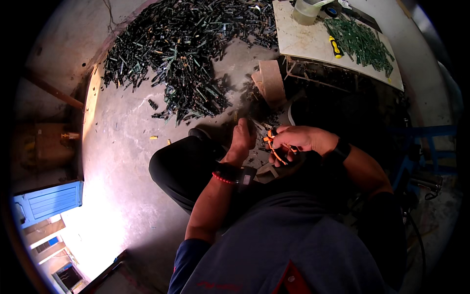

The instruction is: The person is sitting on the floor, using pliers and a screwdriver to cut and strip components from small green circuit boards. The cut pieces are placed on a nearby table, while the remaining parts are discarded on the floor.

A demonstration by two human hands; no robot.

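Observation:
In my right hand (290,143) is a small hand tool with orange handles (275,151), probably pliers or cutters, its tip pointing up and to the left. To its left, my left hand (241,139) is raised with the thumb side up; its fingers are mostly in shadow, so whether it holds anything cannot be made out. The two hands are apart, above the floor between my knees. Beyond them a large heap of dark narrow strips (191,73), perhaps circuit boards or plastic parts, covers the floor.
A low board-topped table (301,44) at the upper right bears green strips (361,46), a yellow-and-black screwdriver handle (335,47) and a plastic tub of liquid (305,14). A reddish brick-like block (272,82) stands before it. A blue door (51,202) is at the lower left.

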